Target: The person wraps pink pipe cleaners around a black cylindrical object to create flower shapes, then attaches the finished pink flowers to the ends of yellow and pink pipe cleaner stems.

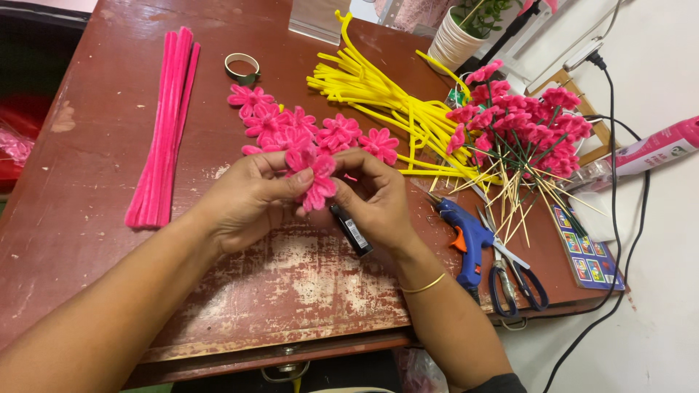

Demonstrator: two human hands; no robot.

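Both hands met over the near-centre of the worn red-brown table (87, 218). Left hand (244, 200) had thumb and fingers pinched on a pink pipe-cleaner flower (317, 178), petals half splayed. Right hand (375, 200) was curled, fingertips closed on the same flower from its 3 o'clock side, and a black cylindrical tool (352, 231) stuck out below the palm toward 5 o'clock; what it was, could not tell. Thin gold bangle (424, 284) sat on the right wrist.

Judged progress: this flower looked mid-shaping, not stemmed yet.

At 3 o'clock of the hands lay a blue glue gun (466, 236) and, just beside it, blue-handled scissors (513, 280). A printed card (586, 255) lay further right at the table edge.

Just beyond the hands, at 12 o'clock, lay a loose group of finished pink flower heads (306, 127), no stems, several touching. At 10 o'clock lay a straight bundle of unused pink pipe cleaners (164, 131), so stock was left. Further out at 11 o'clock sat a small tape roll (242, 67).

At 1 o'clock lay a heap of yellow pipe cleaners (378, 98), unused. At 2 o'clock lay stemmed pink flowers on sticks (520, 135), a good pile, stems fanned toward the glue gun. So: many done, several heads awaiting stems.

Far edge: white ribbed plant pot (455, 40), black cable (619, 145) and a pink tube (655, 149) on the pale surface at right.
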